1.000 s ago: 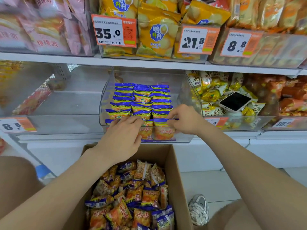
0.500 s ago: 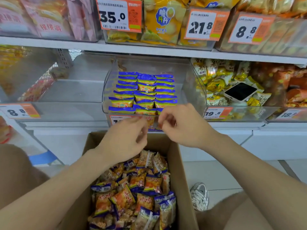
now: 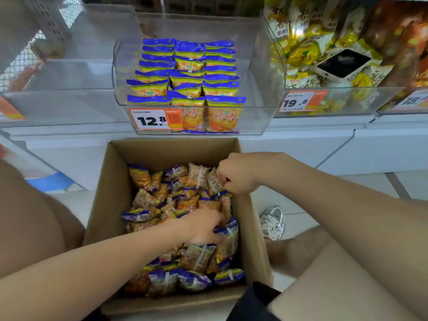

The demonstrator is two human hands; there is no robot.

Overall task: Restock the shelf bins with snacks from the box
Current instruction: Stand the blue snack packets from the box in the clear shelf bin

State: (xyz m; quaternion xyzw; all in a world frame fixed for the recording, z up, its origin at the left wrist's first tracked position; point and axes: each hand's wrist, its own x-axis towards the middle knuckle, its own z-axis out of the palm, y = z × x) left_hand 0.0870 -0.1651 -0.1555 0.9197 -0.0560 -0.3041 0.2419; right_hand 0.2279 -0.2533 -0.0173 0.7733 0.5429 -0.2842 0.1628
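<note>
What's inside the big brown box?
Lots of small snack packets, orange and blue, in a loose pile. The left hand touches them and the right hand pinches one packet. The pile hides the bottom of the box.

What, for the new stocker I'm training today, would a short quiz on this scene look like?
1. True or false: the clear bin tagged 12.8 is empty.
2. What lies on the yellow packets in the bin to its right? A) a white device with a dark screen B) scissors C) a tape roll
3. Fill in: the right hand pinches a snack ___ over the cardboard box.
Key: 1 false, rows of blue-topped packets stand in it; 2 A; 3 packet.
</note>
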